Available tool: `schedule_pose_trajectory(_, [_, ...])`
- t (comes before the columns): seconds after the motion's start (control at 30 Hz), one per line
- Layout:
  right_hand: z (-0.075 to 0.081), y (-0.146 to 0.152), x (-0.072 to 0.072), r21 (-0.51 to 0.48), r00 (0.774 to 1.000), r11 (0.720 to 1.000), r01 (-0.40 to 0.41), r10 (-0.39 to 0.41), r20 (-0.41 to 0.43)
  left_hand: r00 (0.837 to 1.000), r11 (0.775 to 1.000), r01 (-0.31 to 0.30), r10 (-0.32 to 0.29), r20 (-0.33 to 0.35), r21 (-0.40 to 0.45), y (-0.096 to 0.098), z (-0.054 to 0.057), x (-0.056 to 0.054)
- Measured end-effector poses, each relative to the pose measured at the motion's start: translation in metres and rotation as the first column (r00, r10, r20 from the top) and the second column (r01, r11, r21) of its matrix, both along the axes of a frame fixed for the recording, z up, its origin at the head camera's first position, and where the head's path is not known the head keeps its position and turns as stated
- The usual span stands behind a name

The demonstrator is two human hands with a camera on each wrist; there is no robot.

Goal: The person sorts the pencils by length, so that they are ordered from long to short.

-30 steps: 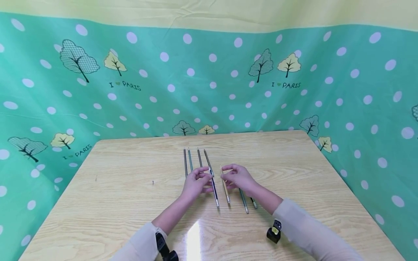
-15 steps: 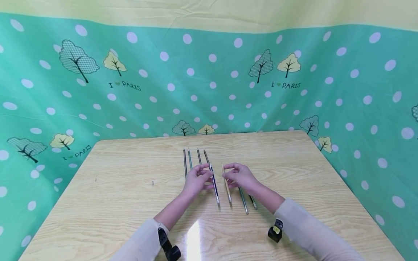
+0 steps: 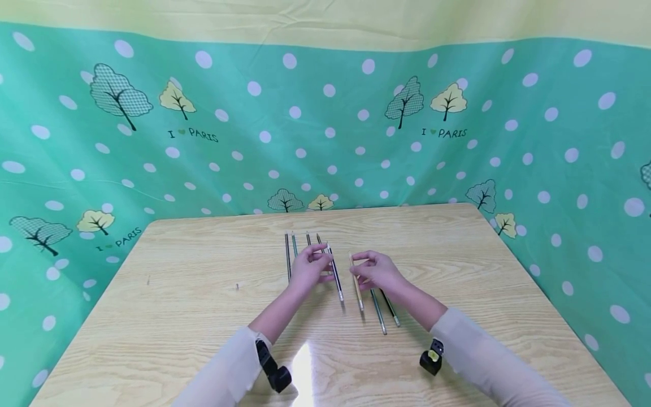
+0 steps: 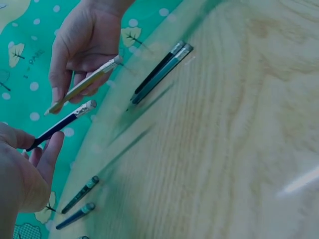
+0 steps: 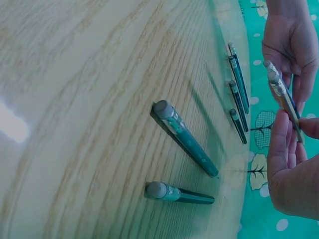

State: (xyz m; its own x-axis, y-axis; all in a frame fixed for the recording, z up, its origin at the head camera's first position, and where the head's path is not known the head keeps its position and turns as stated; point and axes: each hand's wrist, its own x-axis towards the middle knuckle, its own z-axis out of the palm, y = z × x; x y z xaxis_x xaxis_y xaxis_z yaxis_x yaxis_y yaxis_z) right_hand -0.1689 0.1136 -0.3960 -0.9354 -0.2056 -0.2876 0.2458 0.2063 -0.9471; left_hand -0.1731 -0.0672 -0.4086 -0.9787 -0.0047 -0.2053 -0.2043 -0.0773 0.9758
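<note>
My left hand (image 3: pixel 305 270) pinches a dark blue pencil (image 3: pixel 335 277) with a pale eraser end, tilted and held above the table. To its right, my right hand (image 3: pixel 377 272) grips a yellow pencil (image 3: pixel 358 291) between thumb and fingers, also off the table, eraser end toward me. The left wrist view shows both held pencils side by side and apart. Beneath the right hand lie a green pencil (image 3: pixel 378 311) and a black pencil (image 3: pixel 390 308). Several dark and green pencils (image 3: pixel 287 254) lie in a row beyond the left hand, which partly hides them.
The pale wooden table (image 3: pixel 178 339) carries a tiny dark scrap (image 3: pixel 237 286) left of the hands. A green dotted cloth (image 3: pixel 244 113) hangs behind and at the sides. Each wrist wears a black camera, such as the left one (image 3: pixel 274 370).
Both hands have risen and moved slightly away from me, lifting the dark blue and yellow pencils with them. The right hand has also drifted a little right. The pencils on the table stay put.
</note>
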Motion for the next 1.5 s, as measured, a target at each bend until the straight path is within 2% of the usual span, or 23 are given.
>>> schedule_pose_trajectory(0.2, [-0.001,0.004,-0.004,-0.020,1.000,1.000,0.007,-0.007,-0.002,1.000,0.999,-0.010,0.010,-0.017,-0.031,0.007,0.004,-0.013])
schedule_pose_trajectory(0.4, [-0.003,0.006,-0.007,-0.020,1.000,1.000,-0.007,0.007,-0.003,0.998,0.997,-0.046,0.044,-0.035,-0.058,0.011,0.004,-0.027])
schedule_pose_trajectory(0.77, [-0.002,0.006,-0.008,-0.012,1.000,1.000,-0.005,0.005,-0.013,0.995,0.989,-0.099,0.097,-0.023,-0.114,0.016,-0.005,-0.052])
schedule_pose_trajectory(1.1, [-0.002,0.005,-0.009,-0.015,1.000,1.000,-0.024,0.024,0.000,0.991,0.982,-0.130,0.127,-0.029,-0.138,0.019,-0.013,-0.064])
schedule_pose_trajectory(1.5, [-0.003,0.008,-0.010,-0.009,1.000,1.000,-0.018,0.018,0.003,0.987,0.956,-0.161,0.157,-0.039,-0.246,0.022,-0.022,-0.075])
